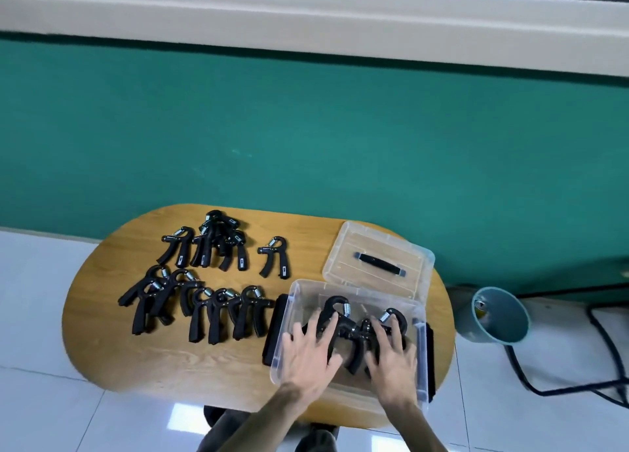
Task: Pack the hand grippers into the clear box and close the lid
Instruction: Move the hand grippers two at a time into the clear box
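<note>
Grippers [354,329]: several in my box [420,342], lower right; both my hands, left [311,354] and right [391,356], flat-fingered on them, holding nothing. More [200,278] lie left; lid [377,257] above.

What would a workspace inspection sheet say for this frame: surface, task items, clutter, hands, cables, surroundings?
Surface: oval wooden table.
Task items: clear box open, hand grippers inside; lid lies behind it; more hand grippers loose at left.
Clutter: nothing seen.
Hands: left hand and right hand inside the box, fingers spread flat on the grippers.
Cables: black cable on floor at right.
Surroundings: teal wall, white tiled floor, teal bin.
</note>
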`<action>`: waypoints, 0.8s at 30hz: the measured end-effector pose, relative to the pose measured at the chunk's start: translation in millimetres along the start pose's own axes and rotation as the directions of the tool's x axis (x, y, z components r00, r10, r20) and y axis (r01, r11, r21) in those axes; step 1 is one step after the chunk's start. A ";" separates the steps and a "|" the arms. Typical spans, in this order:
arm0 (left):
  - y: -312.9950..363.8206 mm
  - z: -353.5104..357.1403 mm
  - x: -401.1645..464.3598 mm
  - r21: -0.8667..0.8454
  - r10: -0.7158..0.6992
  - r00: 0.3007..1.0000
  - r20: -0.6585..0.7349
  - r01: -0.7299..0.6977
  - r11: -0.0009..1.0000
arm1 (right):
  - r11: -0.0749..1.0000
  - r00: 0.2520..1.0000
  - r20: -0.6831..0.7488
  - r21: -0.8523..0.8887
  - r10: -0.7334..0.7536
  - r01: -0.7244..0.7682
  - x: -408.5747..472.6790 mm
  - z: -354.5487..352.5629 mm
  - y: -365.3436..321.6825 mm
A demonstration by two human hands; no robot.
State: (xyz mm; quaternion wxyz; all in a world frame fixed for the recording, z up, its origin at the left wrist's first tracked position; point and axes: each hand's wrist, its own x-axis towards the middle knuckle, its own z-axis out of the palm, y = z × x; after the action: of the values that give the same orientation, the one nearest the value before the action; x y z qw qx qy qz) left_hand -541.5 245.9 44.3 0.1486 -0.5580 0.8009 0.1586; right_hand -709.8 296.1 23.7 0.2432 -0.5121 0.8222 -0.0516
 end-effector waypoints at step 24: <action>5.7 84.7 74.4 -0.081 -0.156 0.973 0.173 0.172 0.982 | 0.993 0.968 0.249 0.099 0.038 -0.064 66.6 94.2 33.5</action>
State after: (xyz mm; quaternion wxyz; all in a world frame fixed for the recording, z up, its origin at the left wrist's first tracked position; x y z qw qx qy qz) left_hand -566.5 220.3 -62.8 0.2006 -0.6134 0.7285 0.2297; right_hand -718.2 269.6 -93.0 0.3719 -0.4795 0.7945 -0.0250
